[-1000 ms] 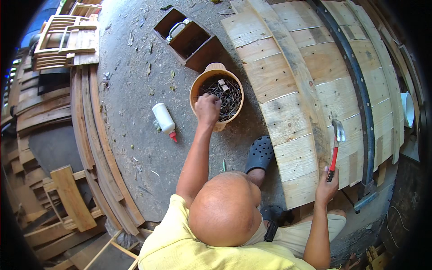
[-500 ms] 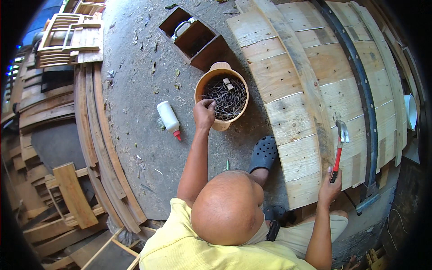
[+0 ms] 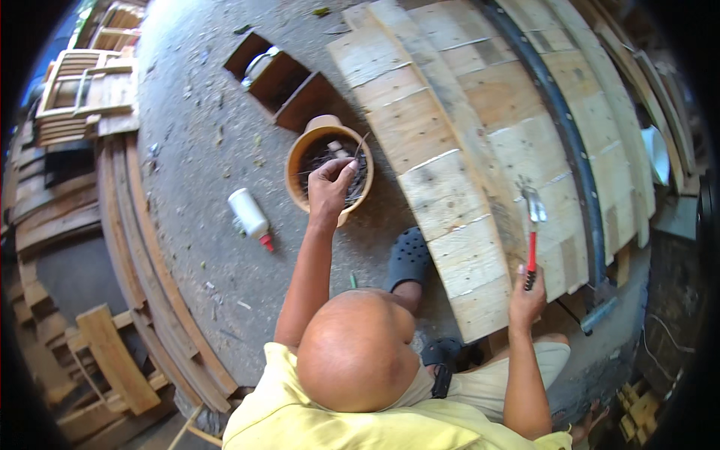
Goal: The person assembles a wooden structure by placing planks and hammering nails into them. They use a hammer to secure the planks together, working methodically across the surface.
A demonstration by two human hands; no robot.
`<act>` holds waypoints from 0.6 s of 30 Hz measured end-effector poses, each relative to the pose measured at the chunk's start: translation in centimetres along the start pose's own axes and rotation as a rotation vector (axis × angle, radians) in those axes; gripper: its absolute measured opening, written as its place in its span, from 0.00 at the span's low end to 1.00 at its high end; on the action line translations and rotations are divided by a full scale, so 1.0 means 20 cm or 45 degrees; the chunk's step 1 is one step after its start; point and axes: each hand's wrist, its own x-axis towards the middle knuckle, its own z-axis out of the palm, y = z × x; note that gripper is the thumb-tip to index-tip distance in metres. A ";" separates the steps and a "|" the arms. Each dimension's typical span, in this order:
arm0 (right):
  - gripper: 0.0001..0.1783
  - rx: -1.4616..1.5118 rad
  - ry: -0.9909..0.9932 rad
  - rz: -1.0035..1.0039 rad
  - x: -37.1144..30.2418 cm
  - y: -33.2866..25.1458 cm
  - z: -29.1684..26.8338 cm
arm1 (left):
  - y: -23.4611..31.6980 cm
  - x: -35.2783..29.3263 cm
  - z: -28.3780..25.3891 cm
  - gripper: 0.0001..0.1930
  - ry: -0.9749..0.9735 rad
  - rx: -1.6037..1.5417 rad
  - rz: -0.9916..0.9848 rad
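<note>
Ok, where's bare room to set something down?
Mostly bare concrete floor, lightly littered, lies between the long planks and squeeze bottle; the wooden panel has open wood left of its batten. Crowded: the bucket, with left hand over it, wooden box beside.

Pale light is brightening the far left of the debris-strewn concrete floor (image 3: pixel 187 202). Long boards (image 3: pixel 135 240) are edging it, piled lumber (image 3: pixel 60 214) is lying alongside, and a slatted wooden chair (image 3: pixel 112 94) is resting beyond.

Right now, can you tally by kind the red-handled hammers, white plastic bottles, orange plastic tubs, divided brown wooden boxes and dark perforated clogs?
Red-handled hammer: 1
White plastic bottle: 1
Orange plastic tub: 1
Divided brown wooden box: 1
Dark perforated clogs: 2
Total: 6
</note>
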 end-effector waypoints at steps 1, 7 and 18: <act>0.16 -0.008 -0.002 -0.001 0.00 0.01 0.03 | 0.04 -0.01 0.08 0.10 -0.084 0.024 0.121; 0.15 0.032 -0.030 0.000 0.00 -0.03 0.00 | 0.23 -0.08 0.63 0.09 -0.511 0.033 0.143; 0.16 0.152 -0.146 0.036 0.02 -0.08 -0.08 | 0.20 -0.02 0.87 0.06 -0.500 0.182 0.004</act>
